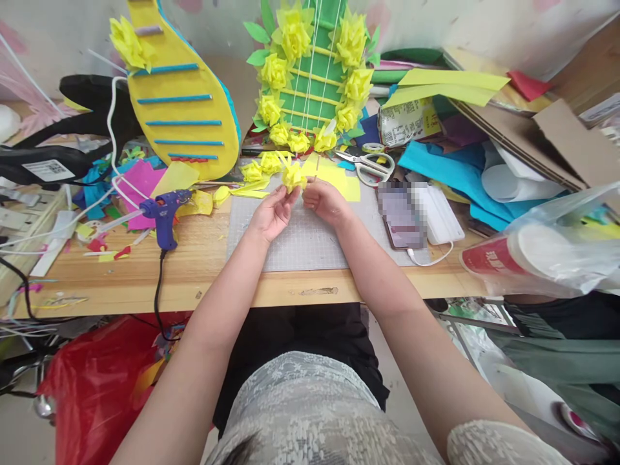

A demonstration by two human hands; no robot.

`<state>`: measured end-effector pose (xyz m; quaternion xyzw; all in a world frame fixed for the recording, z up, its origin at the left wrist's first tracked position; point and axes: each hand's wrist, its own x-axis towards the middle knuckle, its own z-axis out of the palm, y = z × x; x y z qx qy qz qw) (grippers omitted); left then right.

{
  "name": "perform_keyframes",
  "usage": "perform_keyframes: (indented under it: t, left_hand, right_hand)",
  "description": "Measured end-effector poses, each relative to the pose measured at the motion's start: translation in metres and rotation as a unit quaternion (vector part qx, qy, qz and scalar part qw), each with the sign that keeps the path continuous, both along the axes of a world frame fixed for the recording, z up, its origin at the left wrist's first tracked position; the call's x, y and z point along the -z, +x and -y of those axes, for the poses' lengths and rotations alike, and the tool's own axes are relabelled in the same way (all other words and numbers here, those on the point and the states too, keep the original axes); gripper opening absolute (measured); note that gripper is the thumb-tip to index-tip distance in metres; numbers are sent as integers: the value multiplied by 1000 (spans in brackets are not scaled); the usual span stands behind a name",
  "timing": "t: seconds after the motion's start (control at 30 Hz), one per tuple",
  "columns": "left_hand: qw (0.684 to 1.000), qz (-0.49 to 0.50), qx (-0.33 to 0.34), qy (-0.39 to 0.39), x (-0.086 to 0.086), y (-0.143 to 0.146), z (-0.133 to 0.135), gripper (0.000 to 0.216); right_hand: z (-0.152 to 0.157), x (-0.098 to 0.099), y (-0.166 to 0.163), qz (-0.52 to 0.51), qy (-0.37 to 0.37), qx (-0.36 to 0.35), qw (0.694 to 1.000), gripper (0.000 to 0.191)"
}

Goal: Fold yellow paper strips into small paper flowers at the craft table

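Observation:
Above the grey cutting mat, my left hand is closed on a yellow paper flower. Its fingertips grip the flower from below. My right hand is right beside the flower with its fingers curled in a pinch; what they hold, if anything, is hidden. Behind my hands lie more yellow paper flowers and flat yellow paper. A green instrument-shaped piece ringed with yellow flowers leans at the back. Scissors rest to the right of my hands.
A blue glue gun with a trailing cord stands at left, near a yellow instrument shape and paper scraps. On the right are a phone, a white power bank, a bagged cup and piled coloured paper.

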<state>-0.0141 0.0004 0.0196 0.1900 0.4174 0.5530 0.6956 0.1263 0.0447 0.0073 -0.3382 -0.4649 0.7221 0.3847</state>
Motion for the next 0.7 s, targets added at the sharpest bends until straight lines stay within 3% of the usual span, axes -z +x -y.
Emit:
perform_keyframes:
  t: [0.13,0.47,0.7]
  left_hand:
    - [999,15,-8,-28,-3,-1,1,22]
    - [995,74,-21,-64,-4,2,1,26]
    - [996,77,-6,-44,-4,3,2,16]
  right_hand:
    - [4,0,-3,-17,10,-39,999,31]
    - [5,-5,1,-15,8,-21,1000,38]
    - [2,-3,-1,17,25,87,996,18]
